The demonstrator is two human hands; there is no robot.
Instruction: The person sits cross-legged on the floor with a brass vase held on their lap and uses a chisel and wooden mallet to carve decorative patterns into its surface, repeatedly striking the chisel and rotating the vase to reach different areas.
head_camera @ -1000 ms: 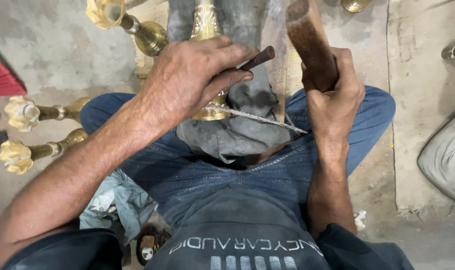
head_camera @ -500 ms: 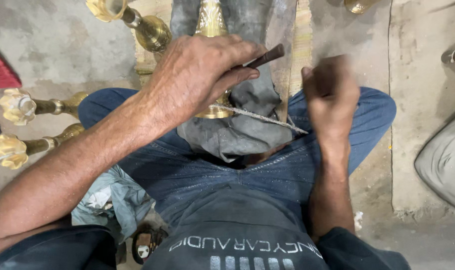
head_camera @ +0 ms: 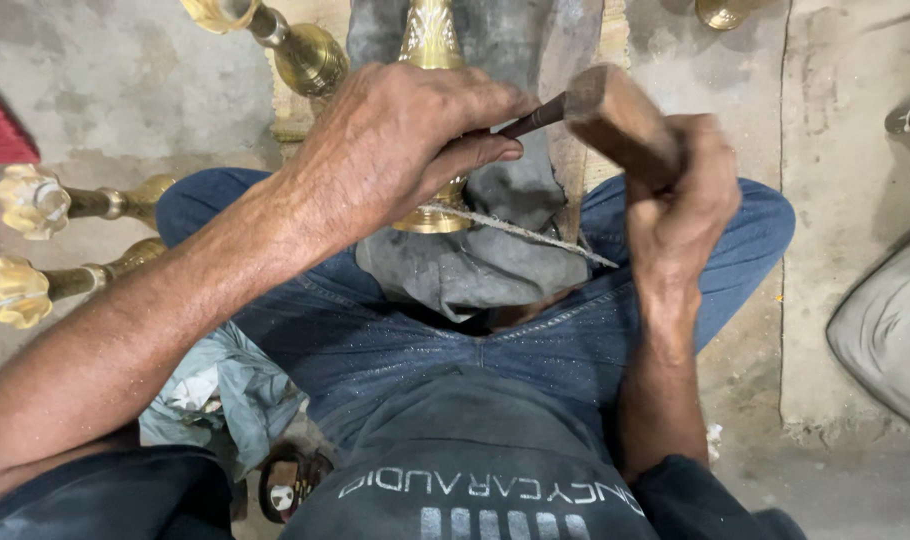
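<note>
My left hand (head_camera: pixel 405 140) is closed round a thin dark chisel (head_camera: pixel 535 117) whose butt end sticks out to the right. It presses the chisel against a brass piece (head_camera: pixel 430 35) that rests on a grey cloth (head_camera: pixel 475 265) over my lap. My right hand (head_camera: pixel 680 200) grips a wooden mallet (head_camera: pixel 615 115), and the mallet head meets the chisel's butt. A thin metal rod (head_camera: pixel 525 232) lies across the cloth under the brass piece's flared base (head_camera: pixel 433 218).
Two brass stems with flower-shaped ends (head_camera: pixel 30 200) (head_camera: pixel 15 290) lie on the concrete floor at the left. Another brass part (head_camera: pixel 295 45) lies at the top left. A grey sack (head_camera: pixel 890 330) sits at the right. Crumpled cloth (head_camera: pixel 215 385) lies by my left thigh.
My right hand has swung the mallet down from its raised position onto the chisel's end. My left hand has stayed on the chisel and brass piece.
</note>
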